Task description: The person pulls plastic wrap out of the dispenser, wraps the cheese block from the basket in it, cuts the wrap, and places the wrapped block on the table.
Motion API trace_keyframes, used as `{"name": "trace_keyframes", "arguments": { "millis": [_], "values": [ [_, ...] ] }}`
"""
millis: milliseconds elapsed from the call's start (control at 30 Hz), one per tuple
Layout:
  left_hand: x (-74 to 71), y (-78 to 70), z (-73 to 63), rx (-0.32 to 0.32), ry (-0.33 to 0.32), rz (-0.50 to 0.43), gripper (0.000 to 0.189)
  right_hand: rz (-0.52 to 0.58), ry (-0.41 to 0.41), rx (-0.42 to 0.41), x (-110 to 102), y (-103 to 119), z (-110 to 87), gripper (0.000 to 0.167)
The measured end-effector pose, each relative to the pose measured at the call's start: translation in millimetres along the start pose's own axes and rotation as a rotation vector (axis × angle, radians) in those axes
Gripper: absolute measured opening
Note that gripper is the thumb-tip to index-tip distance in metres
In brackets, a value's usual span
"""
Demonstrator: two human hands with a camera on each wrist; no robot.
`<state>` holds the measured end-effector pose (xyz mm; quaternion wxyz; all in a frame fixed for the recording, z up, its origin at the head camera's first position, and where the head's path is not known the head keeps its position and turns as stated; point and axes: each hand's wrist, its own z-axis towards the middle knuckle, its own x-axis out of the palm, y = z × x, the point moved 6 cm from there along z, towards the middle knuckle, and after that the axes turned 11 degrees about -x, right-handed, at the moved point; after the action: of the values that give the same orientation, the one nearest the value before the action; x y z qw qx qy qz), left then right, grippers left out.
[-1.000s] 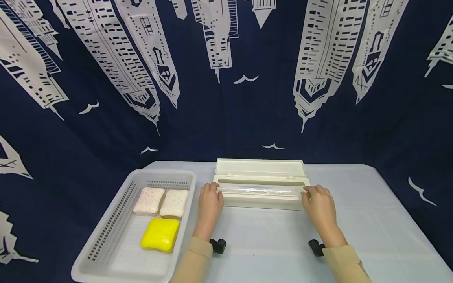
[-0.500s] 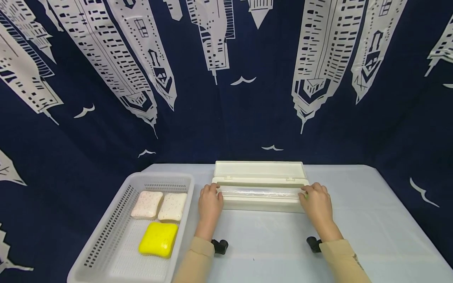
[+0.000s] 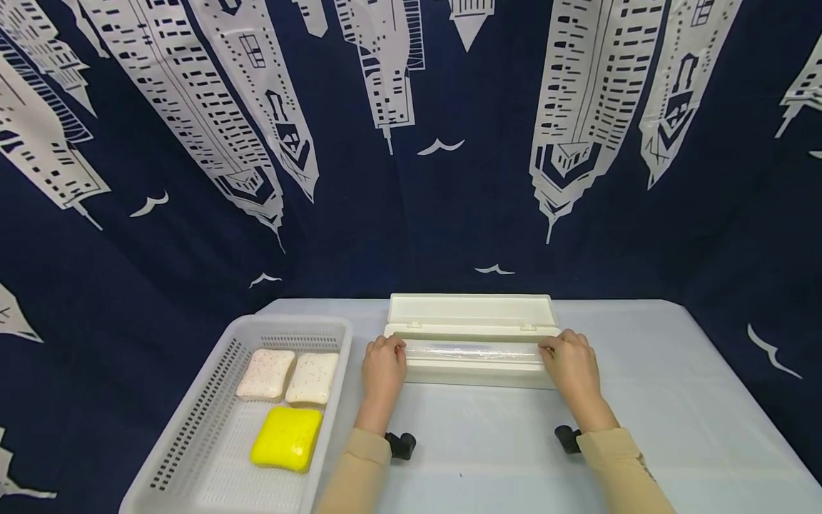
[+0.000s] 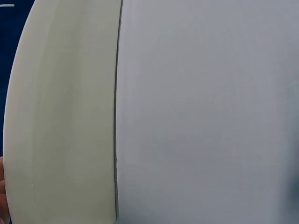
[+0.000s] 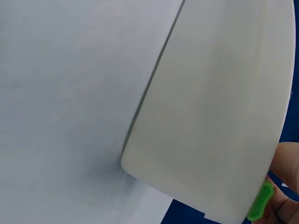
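Note:
A cream plastic-wrap dispenser box [image 3: 481,375] lies lengthwise on the table, its lid [image 3: 472,310] tipped back. Inside shows a roll of clear plastic wrap [image 3: 472,350]. At the roll's left end, my left hand [image 3: 383,370] has thumb and finger curled together on the wrap. My right hand [image 3: 571,368] does likewise at the right end. Both wrist views mostly show the box's front wall, which hides the fingertips' contact. A green slider [image 5: 260,201] sits beside the right fingers on the box's rim.
To the left stands a white perforated basket [image 3: 193,421]. It holds two speckled pale soap bars [image 3: 266,375] and a yellow soap bar [image 3: 286,438]. Behind the white table [image 3: 488,457] hangs a dark blue cloth [image 3: 411,214] with a city print.
Both hands have shifted slightly inward along the box's front edge, toward each other. The head view has tilted a little, so the basket and box appear slightly lower.

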<state>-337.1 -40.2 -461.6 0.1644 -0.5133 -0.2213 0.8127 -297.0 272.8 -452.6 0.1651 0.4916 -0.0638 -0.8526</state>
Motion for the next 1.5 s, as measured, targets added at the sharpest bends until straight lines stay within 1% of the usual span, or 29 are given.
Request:
{"name": "trace_keyframes", "arguments": {
  "millis": [200,333,500,633,733,833,933,1033,1200,1300,1433,1500],
  "values": [
    [-2.4,-1.1,-0.6,0.026,-0.029,0.014,0.006,0.002,-0.035,-0.026,2,0,0.0,0.006],
    [-2.7,-0.7,-1.7,0.037,-0.044,0.021,0.01,0.003,-0.038,-0.033,3,1,-0.7,0.006],
    [-1.8,0.4,-1.9,0.038,-0.047,0.04,0.011,-0.002,-0.036,-0.024,3,1,-2.0,0.008],
    [-2.0,1.6,-2.5,0.014,-0.027,0.025,0.01,0.006,-0.051,-0.011,1,2,-2.8,0.01],
    [-2.7,2.8,-3.3,-0.018,-0.003,0.004,0.009,0.011,-0.081,-0.005,-2,2,-2.9,0.009],
    [-3.5,2.8,-3.6,-0.04,0.004,-0.009,0.008,0.022,-0.106,0.007,-4,2,-2.2,0.006],
    [-4.5,1.0,-3.0,-0.056,-0.006,-0.028,0.007,0.061,-0.113,0.037,-5,3,-1.1,0.007],
    [-6.8,-2.2,-1.8,-0.072,-0.021,-0.068,0.009,0.12,-0.105,0.079,-7,3,0.5,0.01],
    [-13.5,-8.1,-0.3,-0.104,-0.023,-0.168,0.006,0.241,-0.057,0.205,-10,-1,2.1,0.014],
    [-17.2,-10.4,-0.1,-0.109,-0.023,-0.223,0.005,0.281,-0.05,0.265,-12,-3,2.6,0.016],
    [-19.4,-10.4,-0.2,-0.111,-0.024,-0.274,0.004,0.301,-0.049,0.299,-15,-5,2.6,0.018],
    [-18.8,-9.1,-0.7,-0.116,-0.015,-0.297,0.003,0.295,-0.046,0.296,-16,-5,2.2,0.017]
  ]
}}
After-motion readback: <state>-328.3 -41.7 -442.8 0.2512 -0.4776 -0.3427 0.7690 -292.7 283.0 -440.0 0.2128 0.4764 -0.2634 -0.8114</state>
